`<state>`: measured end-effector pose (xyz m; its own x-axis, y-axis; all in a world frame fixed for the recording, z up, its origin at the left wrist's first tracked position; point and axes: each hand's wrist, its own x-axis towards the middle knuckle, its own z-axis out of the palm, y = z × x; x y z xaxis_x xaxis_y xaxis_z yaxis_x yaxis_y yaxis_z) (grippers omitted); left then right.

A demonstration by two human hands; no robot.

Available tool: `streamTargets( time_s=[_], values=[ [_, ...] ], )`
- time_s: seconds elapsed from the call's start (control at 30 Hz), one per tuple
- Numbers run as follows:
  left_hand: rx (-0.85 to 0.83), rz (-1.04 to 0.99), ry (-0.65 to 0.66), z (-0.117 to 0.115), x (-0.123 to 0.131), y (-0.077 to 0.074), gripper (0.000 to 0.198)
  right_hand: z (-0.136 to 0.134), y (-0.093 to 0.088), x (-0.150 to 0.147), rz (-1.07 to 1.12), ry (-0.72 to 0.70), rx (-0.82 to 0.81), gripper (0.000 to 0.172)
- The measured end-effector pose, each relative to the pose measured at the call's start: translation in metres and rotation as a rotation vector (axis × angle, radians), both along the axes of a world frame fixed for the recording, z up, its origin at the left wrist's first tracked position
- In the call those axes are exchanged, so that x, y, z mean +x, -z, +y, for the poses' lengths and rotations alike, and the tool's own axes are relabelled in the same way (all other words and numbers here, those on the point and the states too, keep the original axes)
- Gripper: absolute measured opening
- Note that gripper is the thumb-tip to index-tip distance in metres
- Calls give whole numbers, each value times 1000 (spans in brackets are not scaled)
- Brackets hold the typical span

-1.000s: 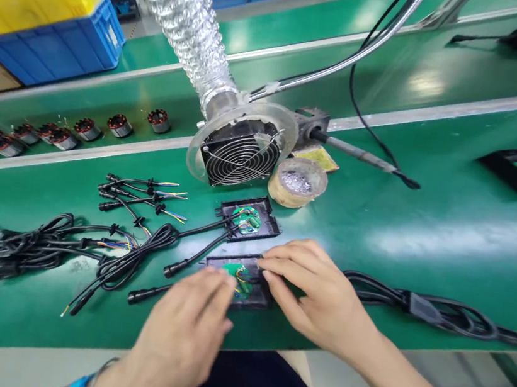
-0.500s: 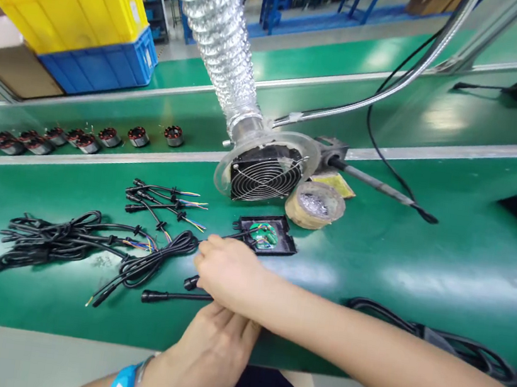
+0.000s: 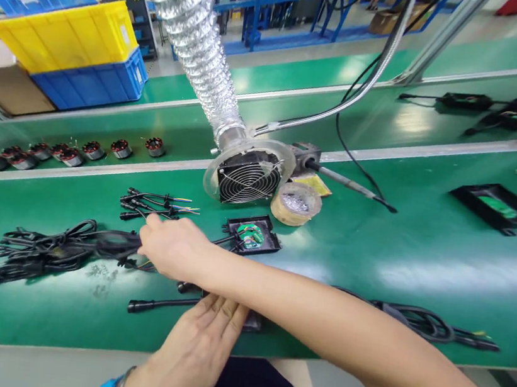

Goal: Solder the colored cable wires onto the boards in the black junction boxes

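Black cable bundle [image 3: 113, 244] touches the right hand [image 3: 177, 247]; the left hand [image 3: 200, 348] is over the lower case [image 3: 253, 323]. Whether their fingers grip, I cannot tell.

A blue metal rack [image 3: 259, 3] stands on the grey floor [image 3: 513, 31] behind a long, glossy green workbench [image 3: 351, 244] streaked with white glare. At left, 3 stacked plastic bins [image 3: 69, 38], blue, yellow and blue, stand near a dark shelving unit [image 3: 144, 32].

One head-worn camera faces forward and down — close over the green tabletop [image 3: 351, 247]. Slightly tilted, the view reaches well past it.
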<state>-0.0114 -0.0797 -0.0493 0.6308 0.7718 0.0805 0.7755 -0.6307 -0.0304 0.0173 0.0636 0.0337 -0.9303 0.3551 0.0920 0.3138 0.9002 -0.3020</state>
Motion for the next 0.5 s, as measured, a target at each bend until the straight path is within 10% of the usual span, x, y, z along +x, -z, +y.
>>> streamTargets(
  time_s=[0.17,0.33,0.5],
  values=[
    [-188,-214,-75,16,-2,-29,54,0,-26,87,747,547,-39,28],
    [-112,-395,-268,82,11,-45,35,-16,11,183,1348,976,-419,22],
    [-195,-258,-193,125,15,-31,68,-28,50,265,1239,1415,-594,32]
  ],
)
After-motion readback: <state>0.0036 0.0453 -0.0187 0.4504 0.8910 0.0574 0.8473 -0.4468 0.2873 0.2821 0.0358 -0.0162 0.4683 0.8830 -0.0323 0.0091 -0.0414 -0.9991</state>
